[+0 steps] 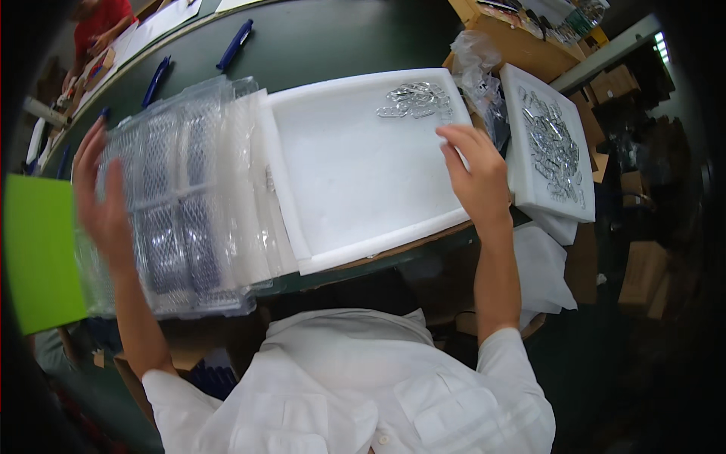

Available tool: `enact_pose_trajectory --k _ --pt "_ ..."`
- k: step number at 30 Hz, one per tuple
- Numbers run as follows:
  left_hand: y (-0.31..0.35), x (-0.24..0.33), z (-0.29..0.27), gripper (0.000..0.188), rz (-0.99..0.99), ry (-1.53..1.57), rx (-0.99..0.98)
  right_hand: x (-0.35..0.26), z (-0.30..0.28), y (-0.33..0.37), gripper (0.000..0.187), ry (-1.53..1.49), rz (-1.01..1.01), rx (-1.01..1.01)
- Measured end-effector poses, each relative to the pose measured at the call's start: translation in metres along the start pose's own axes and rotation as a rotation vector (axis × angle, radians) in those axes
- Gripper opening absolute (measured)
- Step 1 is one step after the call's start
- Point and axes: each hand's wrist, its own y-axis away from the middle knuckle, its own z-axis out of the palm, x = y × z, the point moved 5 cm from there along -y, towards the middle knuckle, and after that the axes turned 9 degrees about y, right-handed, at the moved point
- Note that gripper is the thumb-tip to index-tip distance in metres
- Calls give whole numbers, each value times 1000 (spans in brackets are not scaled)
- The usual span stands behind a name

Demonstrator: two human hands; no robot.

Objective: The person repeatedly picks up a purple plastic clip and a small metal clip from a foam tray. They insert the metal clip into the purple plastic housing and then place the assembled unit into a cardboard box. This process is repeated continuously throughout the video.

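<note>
My left hand (104, 200), a little blurred, is raised over the left side of a clear plastic blister tray (170, 193). Its fingers are apart and it holds nothing. Rows of small pieces appear to fill the tray's compartments. My right hand (478, 172) hovers at the right side of a shallow white foam tray (355, 174), thumb and index fingertips pinched together. Whatever lies between them, if anything, is too small to make out. Just beyond those fingertips, a loose pile of small clear plastic pieces (414, 100) lies in the foam tray's far right corner.
Another white foam board (578, 163) at the right bears many clear pieces (550, 140). Crumpled clear plastic bags (478, 64) lie beside it. Two blue pen-like tools (235, 44) rest on the green table at the back. A bright green panel (41, 253) stands far left. Another person (102, 26) works at back left.
</note>
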Motion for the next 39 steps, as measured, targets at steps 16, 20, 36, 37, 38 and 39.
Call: enact_pose_trajectory --k 16,20,36,37,38,39 --pt "556 -74 -204 28 -1148 -348 -497 13 109 -36 20 477 -421 -278" --pt "601 -110 -148 30 -1238 -300 -588 24 110 -39 23 432 -431 -340" --pt "629 -152 -172 37 -1635 276 21 34 100 -25 23 380 -186 -291" --pt "629 -154 -171 30 -1648 373 182 37 98 -23 23 375 -193 -287" --pt "630 -154 -170 29 -1657 360 201 40 96 -20 23 371 -198 -283" --pt "631 -154 -169 28 -1666 348 219 46 94 -16 25 303 -138 -322"
